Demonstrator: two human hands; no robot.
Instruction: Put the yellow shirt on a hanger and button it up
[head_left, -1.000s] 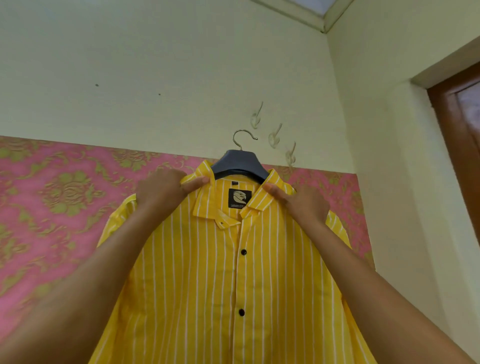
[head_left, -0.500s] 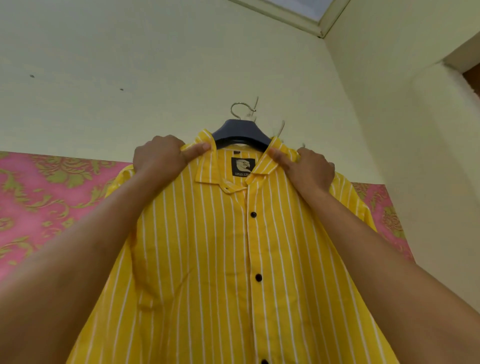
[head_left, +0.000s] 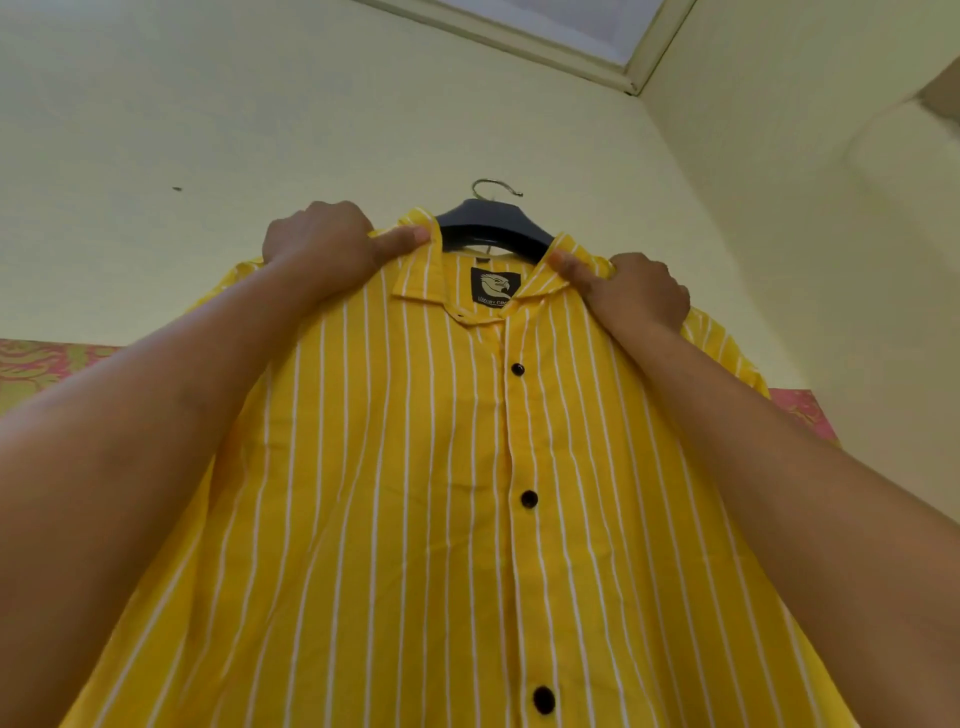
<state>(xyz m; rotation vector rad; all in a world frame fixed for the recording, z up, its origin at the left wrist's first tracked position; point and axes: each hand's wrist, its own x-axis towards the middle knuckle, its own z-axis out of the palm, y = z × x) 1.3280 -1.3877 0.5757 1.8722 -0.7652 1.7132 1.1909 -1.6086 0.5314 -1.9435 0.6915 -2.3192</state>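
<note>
The yellow shirt (head_left: 415, 493) with white stripes hangs on a dark hanger (head_left: 493, 228) and fills the middle of the view. Its front is closed, with black buttons (head_left: 529, 499) running down the placket. A black label shows inside the collar. My left hand (head_left: 322, 244) grips the shirt's left shoulder beside the collar, thumb lying on the fabric. My right hand (head_left: 639, 291) grips the right shoulder the same way. The hanger's metal hook (head_left: 493, 184) rises above the collar in front of the pale wall; what it touches is not visible.
A pale green wall (head_left: 260, 130) stands behind the shirt, with a corner at the right and a ceiling trim (head_left: 571, 47) above. Pink patterned wallpaper (head_left: 47, 364) shows low at the left and right edges.
Both hands have carried the shirt and hanger upward along the wall, and the view has tilted up. The wall hooks seen earlier are out of sight behind the hanger.
</note>
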